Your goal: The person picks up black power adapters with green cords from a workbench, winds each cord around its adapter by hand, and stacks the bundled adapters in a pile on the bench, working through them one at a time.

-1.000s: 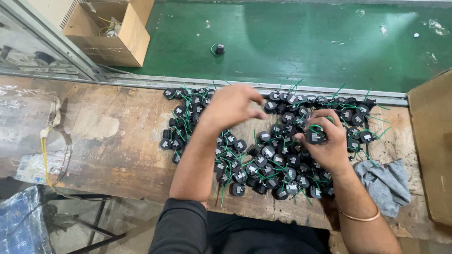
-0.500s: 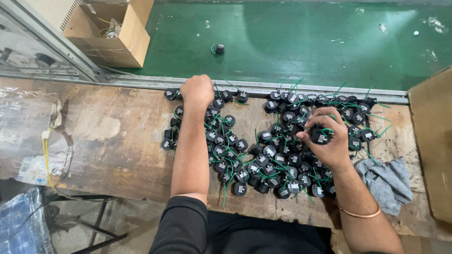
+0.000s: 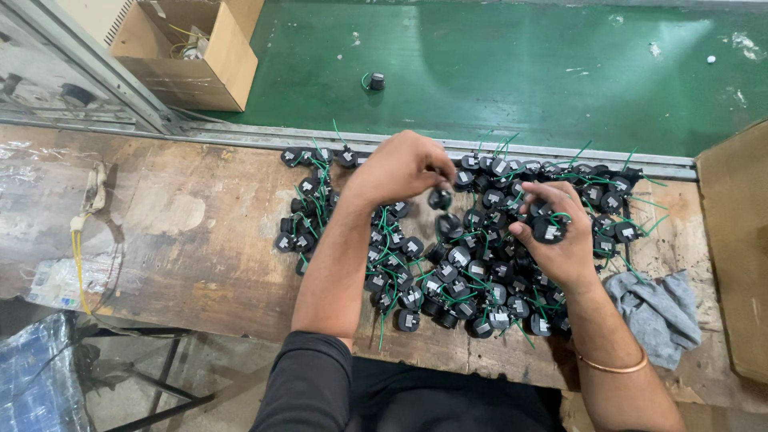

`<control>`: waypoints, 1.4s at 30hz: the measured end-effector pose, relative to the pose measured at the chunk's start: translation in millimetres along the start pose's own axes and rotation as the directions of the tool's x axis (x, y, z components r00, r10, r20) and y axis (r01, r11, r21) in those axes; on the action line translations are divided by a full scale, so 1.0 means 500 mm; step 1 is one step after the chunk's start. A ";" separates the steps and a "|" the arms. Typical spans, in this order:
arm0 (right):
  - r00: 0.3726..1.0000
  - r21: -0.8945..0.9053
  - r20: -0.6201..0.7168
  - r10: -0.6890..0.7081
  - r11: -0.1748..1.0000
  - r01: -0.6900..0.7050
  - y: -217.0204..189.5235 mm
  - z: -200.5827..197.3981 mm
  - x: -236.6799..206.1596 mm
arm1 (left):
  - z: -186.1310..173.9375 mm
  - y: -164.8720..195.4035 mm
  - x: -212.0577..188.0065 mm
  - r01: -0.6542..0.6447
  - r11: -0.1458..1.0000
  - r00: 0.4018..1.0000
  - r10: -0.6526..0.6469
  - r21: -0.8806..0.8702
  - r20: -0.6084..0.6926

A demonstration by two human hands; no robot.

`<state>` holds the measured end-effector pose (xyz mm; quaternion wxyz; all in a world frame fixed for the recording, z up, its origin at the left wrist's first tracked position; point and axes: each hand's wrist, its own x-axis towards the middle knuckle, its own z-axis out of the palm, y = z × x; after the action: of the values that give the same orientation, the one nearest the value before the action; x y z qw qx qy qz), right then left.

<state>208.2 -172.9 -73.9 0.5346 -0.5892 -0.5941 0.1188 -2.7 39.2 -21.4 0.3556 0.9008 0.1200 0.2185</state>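
Left of centre, left hand point(image 3: 404, 166) pinched on one small black round part point(image 3: 439, 198), lifted just above the pile of black parts with green wires point(image 3: 448, 272) mid-frame. Right of centre, right hand point(image 3: 560, 236) clamped on another black part point(image 3: 549, 230). Best kept low over the pile, clear of snagging wires.

Bright, even overhead light fills the scene, with a pale glare patch on the far green floor point(image 3: 512, 64). Shadows are soft and short beneath the hands. Focus is sharp centrally; the edges bend slightly, and the near left corner lies dim.
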 end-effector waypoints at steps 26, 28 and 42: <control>0.970 0.091 0.228 -0.085 0.994 0.066 0.038 -0.023 -0.008 | 0.174 0.083 0.049 -0.142 0.872 0.990 0.113 -0.469 -0.089; 0.961 0.012 0.255 -0.109 0.994 0.109 0.035 -0.027 -0.003 | 0.166 0.087 0.047 -0.101 0.885 0.995 0.079 -0.455 -0.067; 0.992 0.786 0.065 0.111 0.607 -0.119 0.063 -0.010 -0.028 | 0.048 -0.090 0.004 0.490 0.527 0.753 -0.657 0.695 -0.033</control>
<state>226.6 -178.3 -103.0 0.7273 -0.3311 -0.4452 0.4040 7.8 58.2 -67.5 0.0733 0.8926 0.4383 -0.0767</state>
